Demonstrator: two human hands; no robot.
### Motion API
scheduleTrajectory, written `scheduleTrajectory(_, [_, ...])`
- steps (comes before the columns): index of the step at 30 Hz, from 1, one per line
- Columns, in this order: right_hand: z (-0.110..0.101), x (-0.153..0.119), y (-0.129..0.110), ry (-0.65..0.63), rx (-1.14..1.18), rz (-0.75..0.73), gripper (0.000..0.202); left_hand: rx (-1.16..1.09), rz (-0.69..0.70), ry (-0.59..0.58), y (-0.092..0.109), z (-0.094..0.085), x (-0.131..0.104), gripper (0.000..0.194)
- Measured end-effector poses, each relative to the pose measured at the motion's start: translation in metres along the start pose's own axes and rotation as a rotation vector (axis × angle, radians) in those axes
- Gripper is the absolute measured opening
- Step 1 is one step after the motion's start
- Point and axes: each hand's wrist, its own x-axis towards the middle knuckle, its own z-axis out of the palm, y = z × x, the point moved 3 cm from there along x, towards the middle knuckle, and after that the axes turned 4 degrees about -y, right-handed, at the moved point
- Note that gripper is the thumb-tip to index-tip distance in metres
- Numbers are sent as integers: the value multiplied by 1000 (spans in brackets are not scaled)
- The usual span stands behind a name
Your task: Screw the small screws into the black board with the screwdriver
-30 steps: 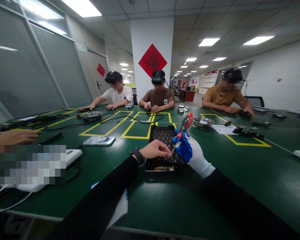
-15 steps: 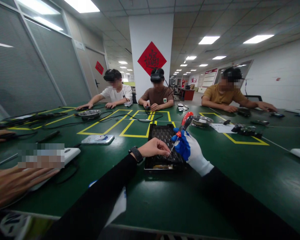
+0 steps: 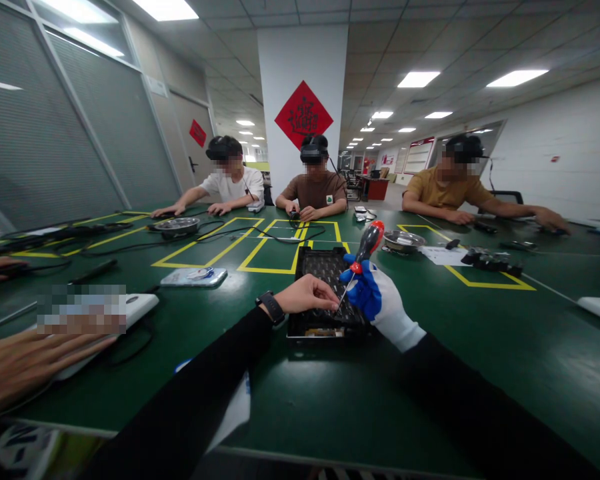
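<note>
A red and black screwdriver (image 3: 369, 241) slants down to the left over an open black case (image 3: 303, 267), its thin shaft reaching toward the case's inside. My right hand (image 3: 373, 293), in a white and blue glove, is closed round the screwdriver near the lower end of its handle. My bare left hand (image 3: 313, 295), with a dark watch at the wrist, has its thumb and fingertips pinched together by the screwdriver's tip; whatever is between them is too small to make out. A brownish part (image 3: 325, 332) shows at the near end of the case.
A phone (image 3: 194, 277) lies left of the case. Another person's hand (image 3: 45, 360) rests on a white device (image 3: 143, 303) at the left. Metal dishes (image 3: 404, 241) (image 3: 175, 227), cables and black parts (image 3: 490, 262) lie farther back. Three people sit across the green table (image 3: 290, 400).
My hands and the screwdriver stay almost where they were. The hand of the person at the far right has moved a little further right.
</note>
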Motion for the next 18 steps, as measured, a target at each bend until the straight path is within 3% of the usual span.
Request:
scheduleTrajectory(9, [2, -5, 0, 98, -142, -54, 29, 15, 9, -32, -2, 1, 0, 38])
scheduleTrajectory(14, [0, 0, 0, 23, -3, 14, 34, 8, 17, -28, -2, 1, 0, 38])
scheduleTrajectory(18, [-1, -2, 0, 31, -56, -19, 28, 3, 13, -39, -3, 1, 1, 38])
